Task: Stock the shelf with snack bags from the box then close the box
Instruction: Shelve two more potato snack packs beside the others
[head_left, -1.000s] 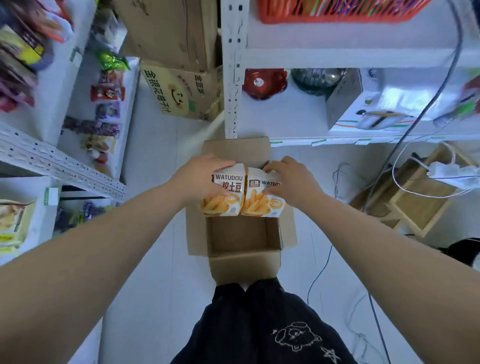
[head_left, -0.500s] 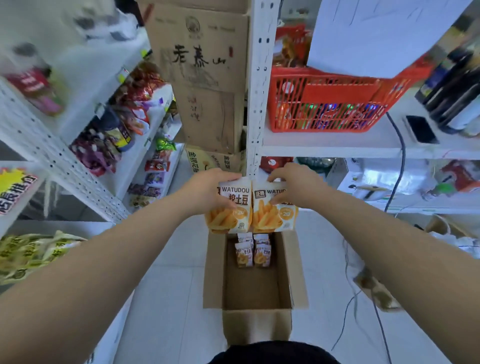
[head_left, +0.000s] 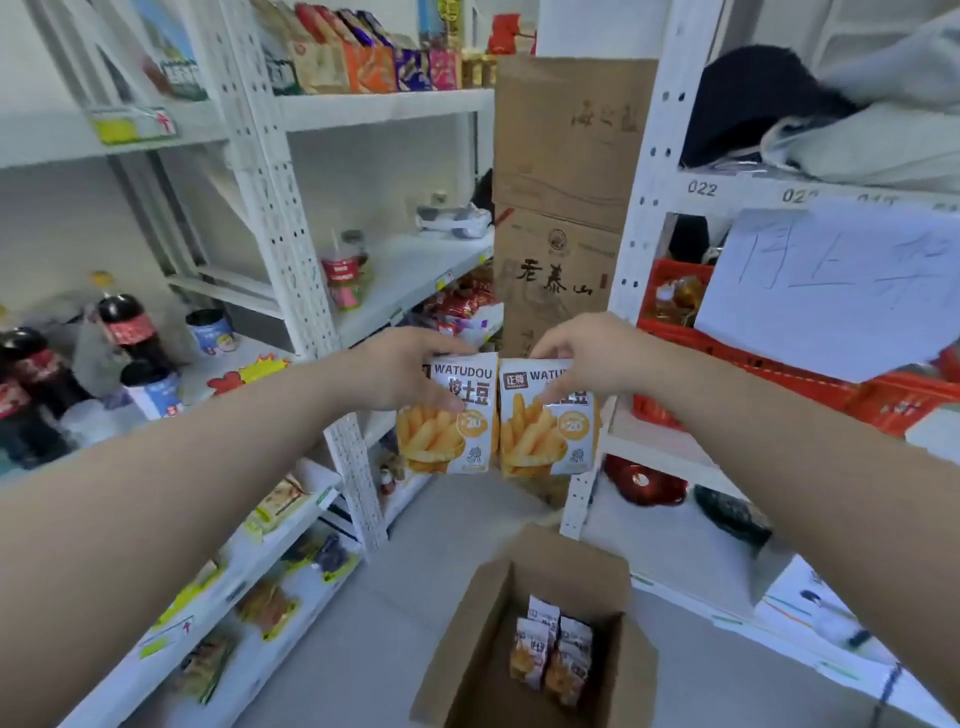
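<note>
My left hand (head_left: 410, 371) grips the top of a white WATUDOU fries snack bag (head_left: 449, 431). My right hand (head_left: 587, 356) grips a second, matching bag (head_left: 545, 436) right beside it. Both bags hang upright in the air at chest height, edges touching. Below them the open cardboard box (head_left: 467, 654) stands on the floor with several more small snack bags (head_left: 550, 649) at its far end. The white shelf unit (head_left: 405, 270) stands to the left and ahead.
Cola bottles (head_left: 124, 327) and cups stand on the left shelf. Stacked brown cartons (head_left: 561, 208) fill the gap between shelf units. A red basket (head_left: 779, 364) and a white paper sheet (head_left: 831, 280) are on the right shelving. Lower left shelves hold snack packs.
Both hands have lifted the two bags up out of the box to chest height, and my view has tilted up from the floor toward the shelves.
</note>
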